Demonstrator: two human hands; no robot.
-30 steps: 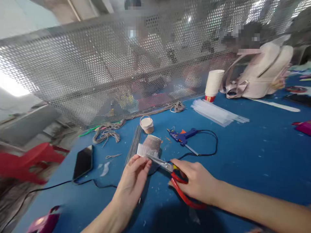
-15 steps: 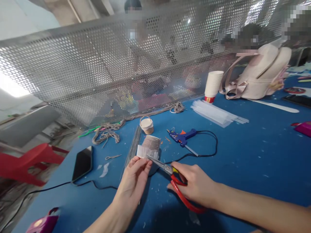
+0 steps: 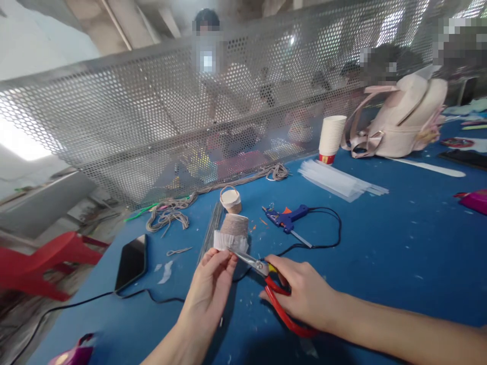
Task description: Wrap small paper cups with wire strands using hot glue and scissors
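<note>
My left hand (image 3: pixel 213 279) pinches the lower edge of a pleated white strip (image 3: pixel 223 240) that wraps the near end of a cord-wound cup (image 3: pixel 235 225). The cup lies tilted above my fingertips. In my right hand (image 3: pixel 304 291) is a pair of scissors (image 3: pixel 279 308) with red handles. Its blades point left and their tips are at the strip, close to my left fingertips. Whether the tips are cutting into it I cannot tell. Just behind stands a small basket (image 3: pixel 232 201) with a white top and a thin handle.
A blue glue gun (image 3: pixel 287 219) with a black cord lies right of the cup. White mesh strips (image 3: pixel 335 178), stacked paper cups (image 3: pixel 332 137) and a backpack (image 3: pixel 399 121) are at the back right. At left are a phone (image 3: pixel 131 261) and grey cord (image 3: pixel 167 218). A perforated metal screen (image 3: pixel 152 116) borders the table.
The camera view has shifted slightly. The scissors' handles look a little closer together, and both hands keep nearly the same place at the strip.
</note>
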